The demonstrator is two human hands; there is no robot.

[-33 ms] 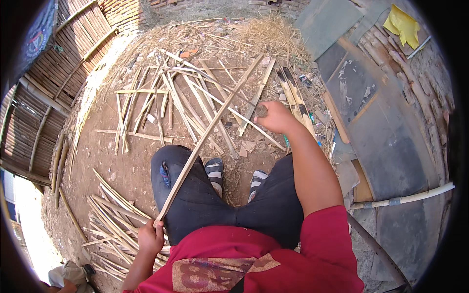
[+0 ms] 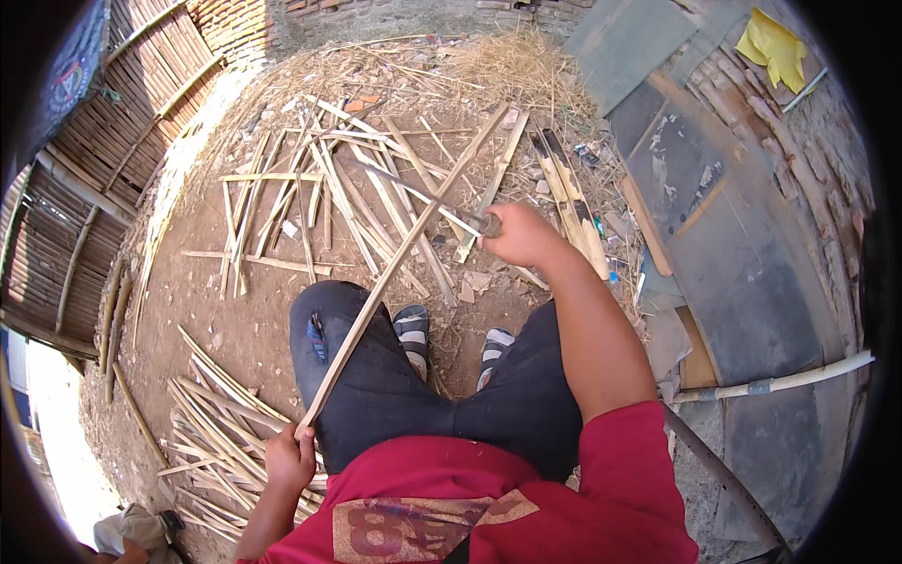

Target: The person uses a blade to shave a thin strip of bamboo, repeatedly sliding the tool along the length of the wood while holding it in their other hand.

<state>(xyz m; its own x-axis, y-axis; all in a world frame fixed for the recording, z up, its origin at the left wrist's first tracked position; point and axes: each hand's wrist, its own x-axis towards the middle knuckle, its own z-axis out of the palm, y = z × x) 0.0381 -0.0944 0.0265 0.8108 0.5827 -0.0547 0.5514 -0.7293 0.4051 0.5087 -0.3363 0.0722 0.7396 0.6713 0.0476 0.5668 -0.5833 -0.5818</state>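
Over left knee: long pale split bamboo strip (image 2: 399,258), near end gripped by left hand (image 2: 289,461); right hand (image 2: 521,235) clenched around dark-handled knife (image 2: 442,207) against strip.

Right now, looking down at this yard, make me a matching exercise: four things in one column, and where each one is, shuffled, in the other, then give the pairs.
Things
1. long bamboo strip
2. knife
3. yellow cloth
4. bundle of split strips

Places
A. top right, lying on the rubble
B. on the ground beside the left hand
C. gripped in the right hand, blade across the strip
D. running over the left thigh, lower end in the left hand

Pairs: 1-D, 2-C, 3-A, 4-B
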